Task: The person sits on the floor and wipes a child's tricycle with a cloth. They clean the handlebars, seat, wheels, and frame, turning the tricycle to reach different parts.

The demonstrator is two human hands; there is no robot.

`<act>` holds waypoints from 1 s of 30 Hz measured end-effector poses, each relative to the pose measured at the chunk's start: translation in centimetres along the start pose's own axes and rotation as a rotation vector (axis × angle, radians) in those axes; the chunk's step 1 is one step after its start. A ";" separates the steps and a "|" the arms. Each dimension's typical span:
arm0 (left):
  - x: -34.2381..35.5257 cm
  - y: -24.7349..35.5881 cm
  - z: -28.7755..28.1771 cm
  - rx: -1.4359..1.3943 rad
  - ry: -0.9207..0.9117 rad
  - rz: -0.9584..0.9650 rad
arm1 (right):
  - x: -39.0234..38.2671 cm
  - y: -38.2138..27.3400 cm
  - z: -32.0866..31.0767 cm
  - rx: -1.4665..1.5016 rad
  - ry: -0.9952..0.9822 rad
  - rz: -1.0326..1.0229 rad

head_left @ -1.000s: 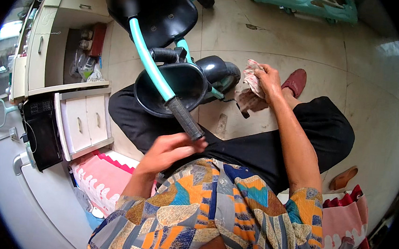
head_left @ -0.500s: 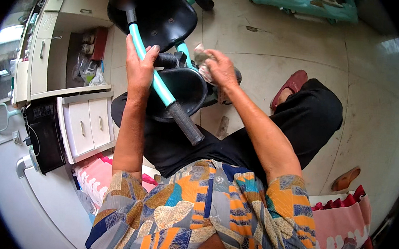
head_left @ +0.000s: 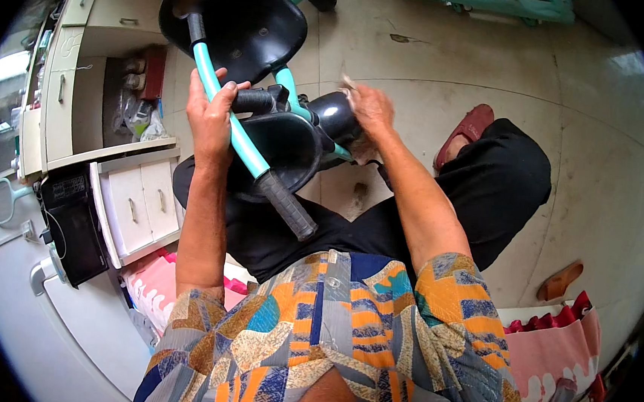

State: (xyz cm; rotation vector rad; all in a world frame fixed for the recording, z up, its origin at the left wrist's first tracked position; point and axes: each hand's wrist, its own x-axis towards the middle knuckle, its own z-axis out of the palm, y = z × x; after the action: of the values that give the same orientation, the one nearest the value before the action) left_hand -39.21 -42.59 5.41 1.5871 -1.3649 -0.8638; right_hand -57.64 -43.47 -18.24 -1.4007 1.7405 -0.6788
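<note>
A child's tricycle with turquoise tubing and black plastic parts stands before me, between my legs. My left hand (head_left: 211,124) is closed around its turquoise handlebar (head_left: 245,146), thumb on the near side. One black grip (head_left: 288,204) points toward my lap. Closed on a crumpled pale rag (head_left: 348,90), my right hand (head_left: 373,113) presses at the shiny black fender (head_left: 335,115). Part of the rag hangs below that hand. Under the handlebar is a black scoop-shaped tray (head_left: 277,148), and the larger black seat (head_left: 271,34) lies beyond. A blurred patch hides the bar's far end.
On the left stand a cream cabinet (head_left: 62,116) with an open shelf and a small white drawer unit (head_left: 140,202). A turquoise-framed object (head_left: 489,1) sits at the far edge of the tiled floor. A brown slipper (head_left: 560,280) lies at right, near pink fabric (head_left: 552,351).
The right hand and rag have moved right and slightly down onto the black fender, which now shows more. The tricycle has shifted slightly left, the left hand still on its bar.
</note>
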 end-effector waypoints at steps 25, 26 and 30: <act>6.0 5.1 7.3 -0.147 -0.626 -0.125 | -9.9 8.8 1.6 -0.326 -0.504 0.101; 6.0 5.3 7.6 -0.111 -0.635 -0.104 | -10.1 8.8 1.9 -0.334 -0.444 0.061; 6.4 5.6 8.2 -0.054 -0.664 -0.073 | -9.9 6.6 1.8 -0.219 -0.670 0.297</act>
State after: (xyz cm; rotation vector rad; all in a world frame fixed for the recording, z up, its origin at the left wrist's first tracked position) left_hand -47.74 -50.49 7.39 1.3638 -1.7128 -1.5498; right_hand -58.92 -32.18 -22.11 -1.2727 1.4476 0.1463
